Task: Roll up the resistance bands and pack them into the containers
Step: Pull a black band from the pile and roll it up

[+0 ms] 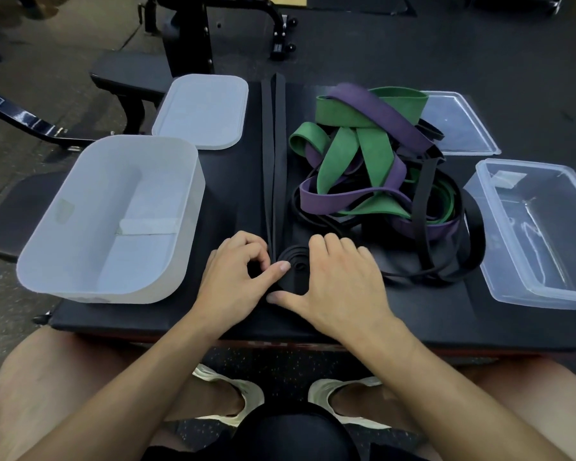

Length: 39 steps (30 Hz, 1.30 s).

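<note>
Sits at the near edge of the counter (413, 314), pale shoes (233, 394) on the floor below. Clamps both hands on the coil (295, 261) of a black band (273, 144) at the counter's near middle: left hand (236, 274) with fingers curled and thumb pressed on the coil's face, right hand (340, 281) with fingers curved over its right side and thumb along its near edge. Unrolled length laid straight toward the far edge. White tub (80, 227) to the left, clear tub (546, 234) to the right. Further back, tangled pile of bands (373, 161), green, purple and black, just right of the strip. White lid (202, 111) beyond the white tub, clear lid (459, 124) behind the pile.
</note>
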Motion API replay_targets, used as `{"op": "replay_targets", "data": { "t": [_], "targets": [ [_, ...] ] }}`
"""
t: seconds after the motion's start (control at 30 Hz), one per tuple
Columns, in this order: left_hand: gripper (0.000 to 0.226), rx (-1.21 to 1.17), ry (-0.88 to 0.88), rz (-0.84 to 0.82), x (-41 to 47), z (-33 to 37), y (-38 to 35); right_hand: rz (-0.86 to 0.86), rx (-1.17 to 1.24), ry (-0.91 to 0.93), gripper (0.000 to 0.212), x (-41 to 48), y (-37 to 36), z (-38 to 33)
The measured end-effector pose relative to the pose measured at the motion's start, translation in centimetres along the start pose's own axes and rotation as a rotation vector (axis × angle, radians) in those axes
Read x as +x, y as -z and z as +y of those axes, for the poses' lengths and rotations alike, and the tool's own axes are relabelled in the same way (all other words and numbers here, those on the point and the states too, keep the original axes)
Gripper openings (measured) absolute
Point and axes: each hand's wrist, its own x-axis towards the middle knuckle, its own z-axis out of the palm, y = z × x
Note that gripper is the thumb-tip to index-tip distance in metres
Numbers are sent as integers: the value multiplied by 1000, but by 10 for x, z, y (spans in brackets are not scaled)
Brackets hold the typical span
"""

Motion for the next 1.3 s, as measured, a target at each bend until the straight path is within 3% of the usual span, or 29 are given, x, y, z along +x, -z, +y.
{"op": "replay_targets", "data": {
  "t": [0.13,0.37,0.6,0.83,0.97,1.13,1.3],
  "targets": [
    [36,34,-5,6,-1,2,0,-113,113,44,72,4,5,12],
    [29,78,-18,19,1,0,-2,-304,104,243,89,21,24,29],
    [23,117,-29,30,0,-2,-3,-384,27,409,94,36,30,32],
    [26,136,-41,18,-2,2,-1,-552,84,436,98,51,35,36],
    [28,143,-33,14,-1,4,0,-500,171,382,100,35,29,36],
    [27,157,-32,17,-1,3,-1,-208,59,121,107,-1,28,30],
    [24,150,-26,14,-1,2,-2,-239,56,58,97,-10,28,13]
  ]
}}
